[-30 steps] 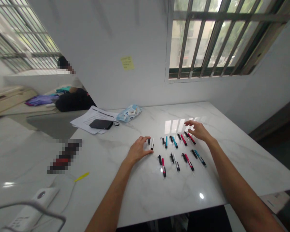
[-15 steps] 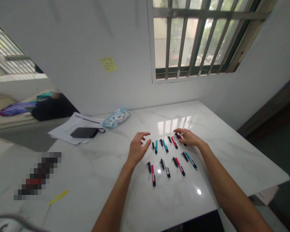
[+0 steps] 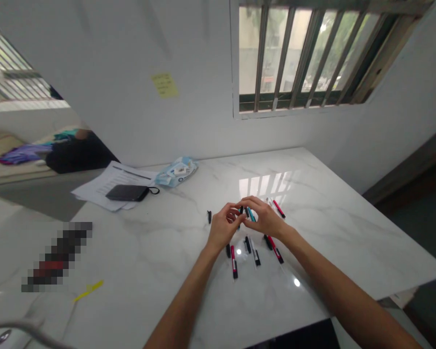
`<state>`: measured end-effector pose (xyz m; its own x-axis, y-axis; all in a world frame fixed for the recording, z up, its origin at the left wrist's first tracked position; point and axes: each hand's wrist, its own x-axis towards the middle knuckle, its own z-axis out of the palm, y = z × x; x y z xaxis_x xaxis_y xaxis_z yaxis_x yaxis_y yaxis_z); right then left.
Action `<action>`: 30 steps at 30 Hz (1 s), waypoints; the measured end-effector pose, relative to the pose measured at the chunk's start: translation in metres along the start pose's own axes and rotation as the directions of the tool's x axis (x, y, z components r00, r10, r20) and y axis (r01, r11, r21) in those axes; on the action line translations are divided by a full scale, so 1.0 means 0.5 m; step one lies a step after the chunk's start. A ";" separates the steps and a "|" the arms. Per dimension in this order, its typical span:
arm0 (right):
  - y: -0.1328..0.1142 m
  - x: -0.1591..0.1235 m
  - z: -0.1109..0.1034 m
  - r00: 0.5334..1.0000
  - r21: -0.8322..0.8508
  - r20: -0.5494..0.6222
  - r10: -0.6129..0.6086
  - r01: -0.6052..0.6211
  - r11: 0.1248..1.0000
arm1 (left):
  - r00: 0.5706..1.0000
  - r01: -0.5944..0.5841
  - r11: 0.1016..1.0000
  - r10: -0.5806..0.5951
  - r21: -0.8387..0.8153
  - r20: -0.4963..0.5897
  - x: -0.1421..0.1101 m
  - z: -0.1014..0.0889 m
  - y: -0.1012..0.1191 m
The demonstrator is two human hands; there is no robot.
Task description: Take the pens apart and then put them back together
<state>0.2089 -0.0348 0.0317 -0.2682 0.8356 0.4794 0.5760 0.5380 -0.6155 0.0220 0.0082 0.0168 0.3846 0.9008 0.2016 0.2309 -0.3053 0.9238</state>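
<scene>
- Two hands, left hand (image 3: pixel 224 228) and right hand (image 3: pixel 264 218), half-curled, nearly meeting about the blue pen (image 3: pixel 252 214); cannot tell whether gripping anything.
- On the table (image 3: pixel 160 271), right of the packet (image 3: pixel 177 172) and nearer.
- Likely light, stiff, slick; best pinched mid-barrel.

Through my remote feed I see an indoor room, an office or study, though I cannot tell which: a marble-patterned table (image 3: pixel 160 261) against a pale wall (image 3: pixel 203 126), printed sheets (image 3: pixel 94 189), pens (image 3: pixel 234 261), a yellow sticky note (image 3: pixel 164 85) and a barred window (image 3: pixel 300 58).
</scene>
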 end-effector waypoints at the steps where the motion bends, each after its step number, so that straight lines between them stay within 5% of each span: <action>1: 0.001 -0.001 0.003 1.000 0.006 0.010 0.000 0.000 1.000 | 1.000 0.008 1.000 -0.008 -0.019 0.016 -0.001 0.004 -0.003; 4: 0.044 -0.008 -0.013 0.998 -0.034 -0.028 0.052 -0.053 0.998 | 1.000 0.018 1.000 -0.018 -0.017 0.015 -0.002 0.010 -0.009; 8: 0.148 -0.024 -0.056 0.938 -0.169 -0.265 0.222 -0.272 0.947 | 0.999 -0.027 0.994 0.031 0.105 -0.037 -0.001 0.002 -0.003; 13: 0.222 -0.042 -0.077 0.887 -0.214 -0.276 0.371 -0.433 0.876 | 0.991 -0.102 0.966 0.119 0.238 -0.058 0.001 -0.006 0.003; 17: 0.214 -0.037 -0.076 0.844 -0.153 -0.354 0.403 -0.478 0.865 | 0.985 -0.134 0.947 0.161 0.293 -0.069 0.002 -0.009 0.004; 21: 0.179 -0.021 -0.062 0.774 0.283 -0.391 0.498 -0.414 0.865 | 0.981 -0.142 0.943 0.174 0.300 -0.083 0.002 -0.010 0.006; 24: 0.143 -0.008 -0.034 0.816 0.599 -0.237 0.527 -0.305 0.741 | 0.981 -0.145 0.944 0.176 0.295 -0.081 0.002 -0.009 0.007; 30: 0.094 0.002 0.016 0.884 0.698 -0.115 0.453 -0.253 0.670 | 0.981 -0.153 0.947 0.180 0.284 -0.071 0.004 -0.008 0.003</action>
<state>0.2294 -0.0080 -0.0018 0.1122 0.9697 0.2170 -0.0847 0.2270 -0.9702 0.0196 0.0106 0.0196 0.3552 0.8508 0.3873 0.4132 -0.5145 0.7514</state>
